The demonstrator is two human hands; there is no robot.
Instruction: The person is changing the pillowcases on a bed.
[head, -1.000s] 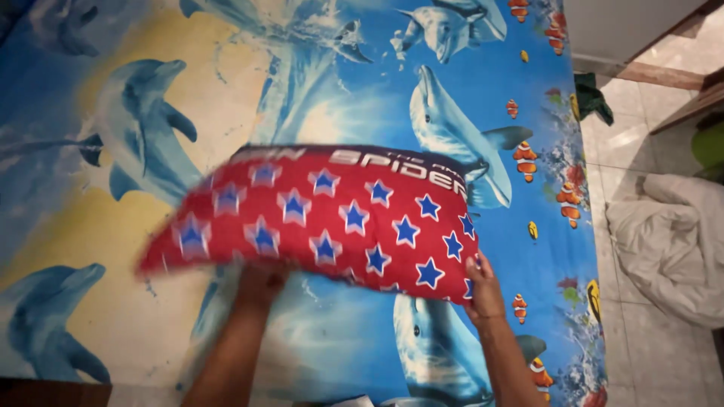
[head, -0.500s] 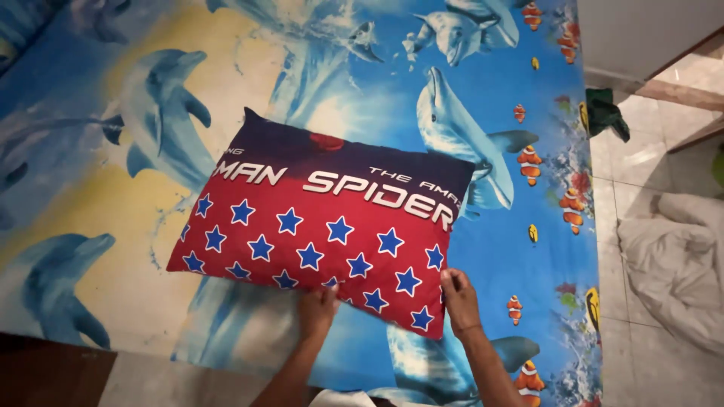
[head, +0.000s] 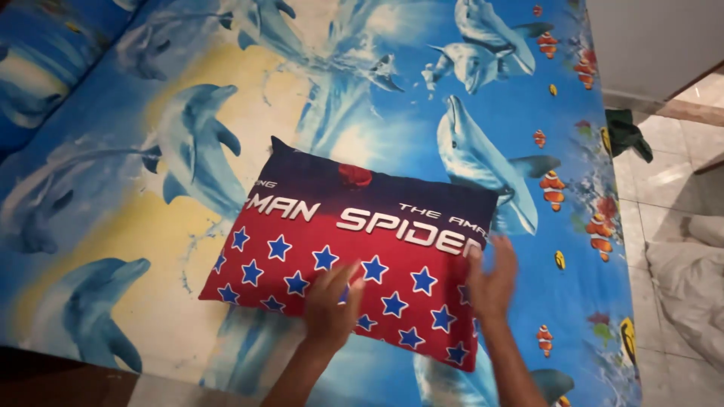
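We note a red pillow with blue stars and a dark top band [head: 354, 264] lying flat on the bed sheet printed with dolphins [head: 188, 143], near its right half. Our left hand [head: 329, 305] rests palm-down on the pillow's lower middle, fingers spread, gripping nothing. Our right hand [head: 492, 283] is open at the pillow's right edge, motion-blurred; contact cannot be confirmed. Flat palms suit pressing or smoothing, in our judgement. White bedding [head: 690, 290] lies on the tiled floor [head: 656, 177], beside a dark green cloth [head: 626, 136].

A home bedroom: a bed [head: 113, 249] in dolphin-print sheet, tiled floor [head: 664, 181] beside.
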